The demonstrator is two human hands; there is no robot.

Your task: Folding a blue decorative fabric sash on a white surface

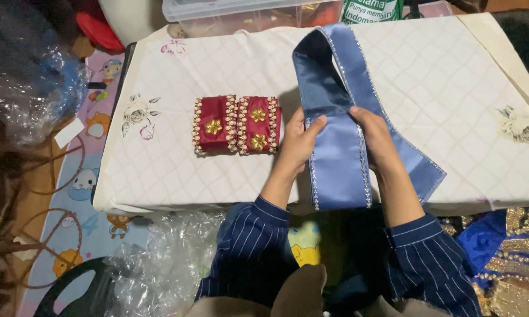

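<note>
A person in navy pinstriped sleeves point(249, 246) works a folded blue satin sash point(339, 155) over a low table point(452, 70) covered in a cream quilted cloth with printed roses. The left hand point(299, 144) grips the sash's left border, thumb on top of the fabric and fingers curled beneath it. The right hand point(373, 138) pinches the right border the same way, so the cloth is stretched flat between the two. The sash, edged on both sides with a thin silver trim, lies a little right of the table's centre; one end hangs over the near edge at 6 o'clock, while the rest runs up toward 12 o'clock, folds over near the far edge and comes back down toward 4 o'clock under the right wrist.

Just beside the left hand, at its 9 o'clock, two dark red fabric cuffs point(237, 125) sit touching side by side, each trimmed with beaded borders and gold flower ornaments. A clear plastic storage box point(247, 14) stands beyond the table at 12 o'clock. Crumpled clear plastic wrap point(158, 258) lies on the floor at 7 o'clock, on a pastel children's play mat point(94, 176) with cartoon animals. Blue and gold beaded cloth point(505, 252) is heaped at 4 o'clock.
</note>
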